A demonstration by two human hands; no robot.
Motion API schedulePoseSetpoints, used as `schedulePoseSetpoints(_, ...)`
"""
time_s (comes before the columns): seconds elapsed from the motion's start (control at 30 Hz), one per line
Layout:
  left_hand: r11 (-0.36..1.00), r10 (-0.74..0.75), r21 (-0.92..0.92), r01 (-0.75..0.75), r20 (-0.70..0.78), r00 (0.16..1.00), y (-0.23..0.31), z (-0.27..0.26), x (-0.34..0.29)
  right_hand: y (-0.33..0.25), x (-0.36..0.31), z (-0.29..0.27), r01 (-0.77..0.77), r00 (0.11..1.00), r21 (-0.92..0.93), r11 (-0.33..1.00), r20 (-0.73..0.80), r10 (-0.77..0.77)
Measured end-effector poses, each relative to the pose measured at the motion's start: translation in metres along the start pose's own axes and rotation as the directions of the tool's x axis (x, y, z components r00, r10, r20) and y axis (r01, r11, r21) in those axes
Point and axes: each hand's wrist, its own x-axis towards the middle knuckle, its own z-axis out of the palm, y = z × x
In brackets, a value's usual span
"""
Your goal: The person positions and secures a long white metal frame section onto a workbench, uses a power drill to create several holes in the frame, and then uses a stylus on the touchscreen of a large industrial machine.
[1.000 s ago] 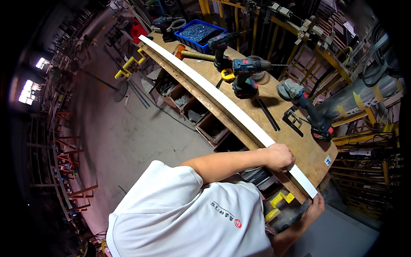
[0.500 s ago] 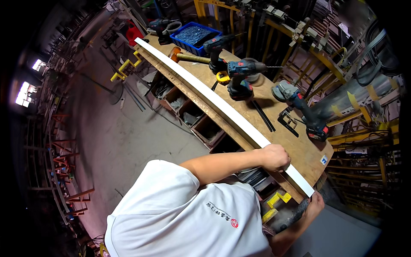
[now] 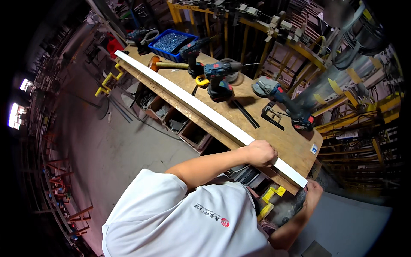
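A long white bar, straight-edged like a frame profile (image 3: 199,105), lies along the front edge of the wooden workbench (image 3: 295,147). My left hand (image 3: 262,153) is closed over the bar a little way from its near right end, knuckles up. At that end, my right hand (image 3: 314,191) has its fingers curled against the bar's tip; its fingertips are partly hidden. Beyond the bar stand a cordless drill with a long bit (image 3: 220,81) and a second drill (image 3: 192,55). Thin black strips (image 3: 246,114) lie between the bar and an angle grinder (image 3: 284,100).
Farther along the bench are a mallet (image 3: 171,65), a yellow tape measure (image 3: 202,80) and a blue bin (image 3: 169,45) of small metal parts. A black bracket-like piece (image 3: 272,118) lies near the grinder. Open boxes (image 3: 195,135) sit below the bench edge, and yellow racks (image 3: 359,120) stand behind.
The whole view has shifted, so the bench and tools sit farther left in the picture. Both hands keep their places on the bar, which looks unmoved on the bench.
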Motion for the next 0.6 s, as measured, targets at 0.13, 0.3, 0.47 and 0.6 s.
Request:
schedulePoseSetpoints(0.13,1.0,-0.018,-0.009,0.018,0.026,0.999,0.002,-0.005,-0.001,-0.011,-0.002,0.004,0.026,1.0,-0.094,0.995,0.0,-0.026)
schedulePoseSetpoints(0.3,0.999,-0.015,0.031,0.014,0.031,0.999,0.002,-0.006,0.0,-0.011,-0.002,0.003,-0.006,1.0,-0.15,0.989,-0.022,0.003)
schedulePoseSetpoints(0.47,0.997,-0.016,0.077,0.01,0.073,0.997,0.005,-0.011,0.003,-0.006,0.001,0.004,0.007,0.998,-0.187,0.982,-0.057,-0.017)
schedulePoseSetpoints(0.6,0.994,-0.035,0.102,0.028,0.067,0.997,0.007,-0.009,0.003,0.005,0.005,0.003,0.006,0.995,-0.165,0.986,-0.094,-0.022)
